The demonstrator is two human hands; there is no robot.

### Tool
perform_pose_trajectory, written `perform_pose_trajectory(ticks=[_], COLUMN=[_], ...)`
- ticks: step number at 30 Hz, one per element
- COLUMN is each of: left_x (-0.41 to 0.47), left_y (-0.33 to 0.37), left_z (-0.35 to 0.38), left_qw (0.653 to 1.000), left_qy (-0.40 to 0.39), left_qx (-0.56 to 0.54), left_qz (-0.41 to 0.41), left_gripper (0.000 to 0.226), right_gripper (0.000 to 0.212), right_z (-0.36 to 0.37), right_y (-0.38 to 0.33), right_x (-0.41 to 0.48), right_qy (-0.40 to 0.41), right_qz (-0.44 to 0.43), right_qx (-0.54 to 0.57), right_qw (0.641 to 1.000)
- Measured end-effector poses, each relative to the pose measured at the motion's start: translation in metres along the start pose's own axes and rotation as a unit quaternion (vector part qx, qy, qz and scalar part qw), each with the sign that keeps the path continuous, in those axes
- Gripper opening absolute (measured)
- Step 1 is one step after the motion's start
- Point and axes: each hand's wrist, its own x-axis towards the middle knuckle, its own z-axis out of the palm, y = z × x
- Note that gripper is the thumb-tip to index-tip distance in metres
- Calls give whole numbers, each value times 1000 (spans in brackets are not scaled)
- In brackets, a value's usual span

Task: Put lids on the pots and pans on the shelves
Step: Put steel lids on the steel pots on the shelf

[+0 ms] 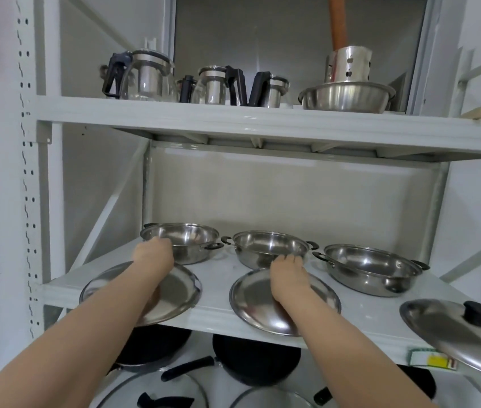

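Observation:
Three open steel pots stand in a row on the middle shelf (pixel 218 307): a left pot (pixel 187 241), a middle pot (pixel 263 248) and a right pot (pixel 371 269). In front of the left pot a steel lid (pixel 174 290) lies over the shelf's front edge, and my left hand (pixel 154 256) curls over its far rim, against the pot. A second lid (pixel 251 301) lies before the middle pot, with my right hand (pixel 288 269) curled on its far rim and fingertips at the pot's rim. A third lid (pixel 451 334) with a black knob sits at the right. My forearms hide both lids' centres.
The upper shelf (pixel 233 125) carries glass teapots (pixel 148 78) and a steel bowl (pixel 346 97) with a utensil holder. Below the middle shelf are black pans (pixel 257 360) and glass lids (pixel 157 390). A perforated shelf post (pixel 27 172) rises at the left.

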Motion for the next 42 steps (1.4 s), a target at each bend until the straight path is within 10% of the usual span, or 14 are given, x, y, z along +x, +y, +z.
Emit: perform_pose_trajectory(ticks=[16,42], left_x=[-17,189], left_y=[60,63], left_z=[-84,-5], left_qw=[994,989], left_qy=[98,109], left_qx=[-5,-67], left_qz=[44,77], left_gripper=[33,30], right_gripper=[44,40], right_z=[-57,9], right_y=[27,5], right_x=[11,204], right_qy=[119,141], right_qz=[-43,-59], right_qx=[51,19], right_qw=[991,988])
